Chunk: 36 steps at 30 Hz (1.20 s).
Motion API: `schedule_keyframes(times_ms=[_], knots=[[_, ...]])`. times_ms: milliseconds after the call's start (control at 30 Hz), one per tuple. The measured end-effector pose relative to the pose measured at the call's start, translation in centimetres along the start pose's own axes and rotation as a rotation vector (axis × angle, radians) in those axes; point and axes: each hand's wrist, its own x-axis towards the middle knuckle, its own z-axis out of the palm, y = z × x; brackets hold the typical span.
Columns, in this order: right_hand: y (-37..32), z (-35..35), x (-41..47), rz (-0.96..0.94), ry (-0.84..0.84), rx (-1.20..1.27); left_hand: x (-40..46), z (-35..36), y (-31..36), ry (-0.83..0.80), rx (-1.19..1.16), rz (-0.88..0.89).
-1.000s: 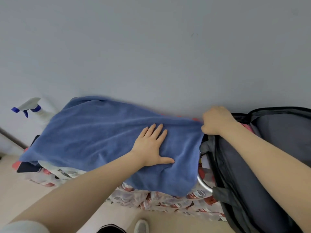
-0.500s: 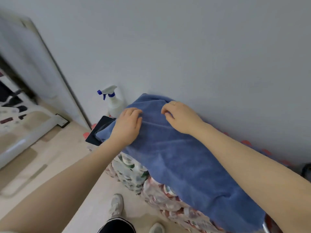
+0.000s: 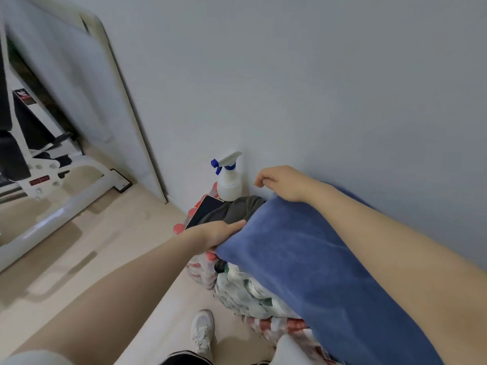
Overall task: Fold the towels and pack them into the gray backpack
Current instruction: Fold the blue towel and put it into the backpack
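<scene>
The blue towel [image 3: 311, 259] lies over shrink-wrapped bottle packs [image 3: 237, 283] against the wall. My left hand [image 3: 218, 233] grips its near left corner, thumb on top. My right hand [image 3: 282, 183] is at the towel's far left corner with its fingers curled. The cloth meets the heel of that hand, and I cannot tell if it is held. A dark grey towel [image 3: 237, 209] lies crumpled just left of the blue one, uncovered. The gray backpack is out of view.
A white spray bottle [image 3: 229, 180] with a blue trigger stands by the wall behind the grey towel. A dark phone [image 3: 203, 212] lies beside it. A framed panel [image 3: 79, 101] leans on the wall at left, with white equipment [image 3: 52, 217] on the floor. My shoe [image 3: 201, 330] is below.
My view has swung left and the backpack has left the frame. Both hands moved to the towel's left end and drew it rightward, uncovering the dark grey towel and the phone.
</scene>
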Motion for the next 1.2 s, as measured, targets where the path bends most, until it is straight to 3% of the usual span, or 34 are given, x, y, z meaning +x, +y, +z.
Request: schedule_keyframes(times_ms=[200, 433, 533, 667, 800, 867, 967, 1067, 1200], knots=[[-0.1, 0.6, 1.8, 0.079, -0.291, -0.267, 1.5, -0.9, 0.2, -0.296, -0.178, 0.035], [-1.2, -0.1, 2.4, 0.084, -0.417, -0.403, -1.2, -5.3, 1.9, -0.144, -0.334, 0.351], [-1.9, -0.6, 2.8, 0.067, -0.503, -0.405, -3.3, -7.1, 3.4, -0.144, -0.224, 0.546], [-1.7, -2.8, 2.4, 0.068, -0.362, -0.403, -4.5, -8.0, 3.7, -0.199, -0.111, 0.589], [-0.3, -3.5, 1.6, 0.079, -0.134, -0.286, -4.6, -7.7, 3.1, -0.401, -0.035, 0.504], [0.5, -2.3, 1.4, 0.186, -0.152, -0.290, -4.4, -7.3, 3.0, -0.417, 0.018, 0.483], [0.7, -0.7, 2.0, 0.298, -0.171, -0.517, -4.3, -7.1, 2.9, -0.427, 0.036, 0.451], [-0.3, -0.5, 2.9, 0.313, -0.123, -0.705, -4.1, -7.3, 2.5, -0.488, -0.073, 0.405], [-0.4, -0.9, 3.3, 0.300, -0.090, -0.648, -4.2, -7.0, 2.3, -0.450, -0.412, 0.370]])
